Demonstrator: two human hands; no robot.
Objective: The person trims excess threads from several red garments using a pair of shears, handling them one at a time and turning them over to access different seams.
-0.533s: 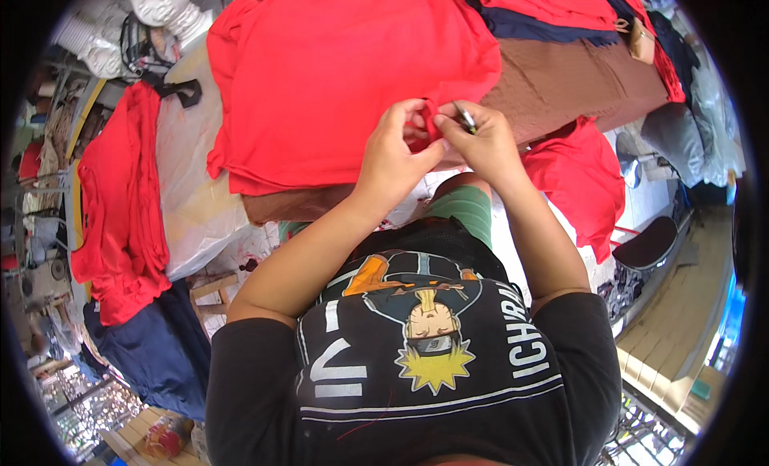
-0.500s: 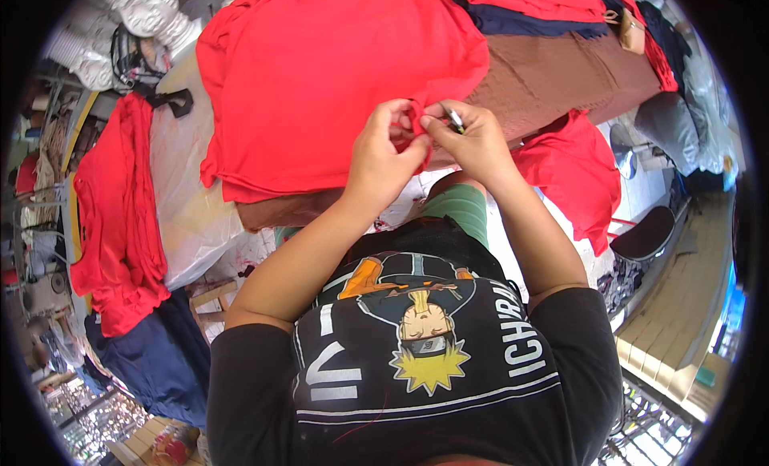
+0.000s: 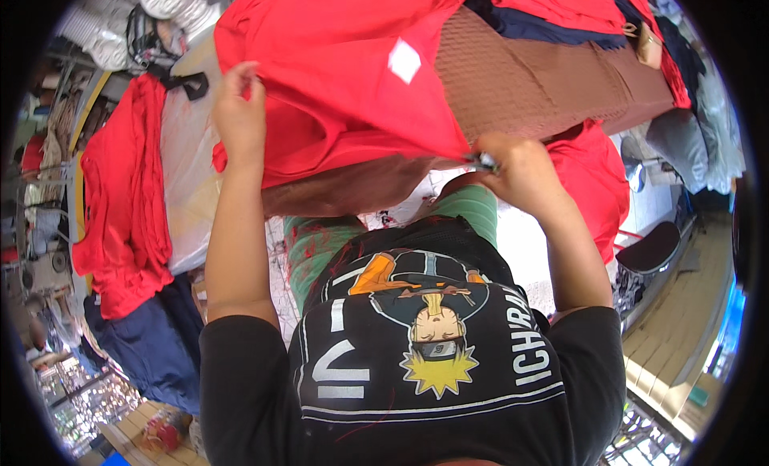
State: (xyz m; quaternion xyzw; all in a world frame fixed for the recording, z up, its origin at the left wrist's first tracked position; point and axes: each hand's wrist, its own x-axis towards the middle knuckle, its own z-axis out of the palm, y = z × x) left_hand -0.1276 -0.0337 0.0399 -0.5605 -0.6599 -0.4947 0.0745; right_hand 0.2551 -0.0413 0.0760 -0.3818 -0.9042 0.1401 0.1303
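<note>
Both hands spread wide, left hand (image 3: 239, 117) pinching the upper-left edge and right hand (image 3: 521, 168), also holding a small metal tool, gripping the centre-right edge of the red fabric garment (image 3: 336, 81) over the brown cloth (image 3: 545, 81); step looks like spreading, next needs even pull.

**Mostly cloth here, nearly all of it matt**

The red garment (image 3: 336, 81) pinched by the left hand (image 3: 238, 117) and right hand (image 3: 517, 165) is soft matt cloth with a small white fabric patch (image 3: 404, 61). The brown piece (image 3: 545, 77) under it looks coarser, with a mesh-like weave. The small tool (image 3: 483, 160) seems shiny, maybe metal, hard to tell. White bags (image 3: 172, 1) look like glossy plastic. The floor (image 3: 681, 338) looks like wood planks.
</note>
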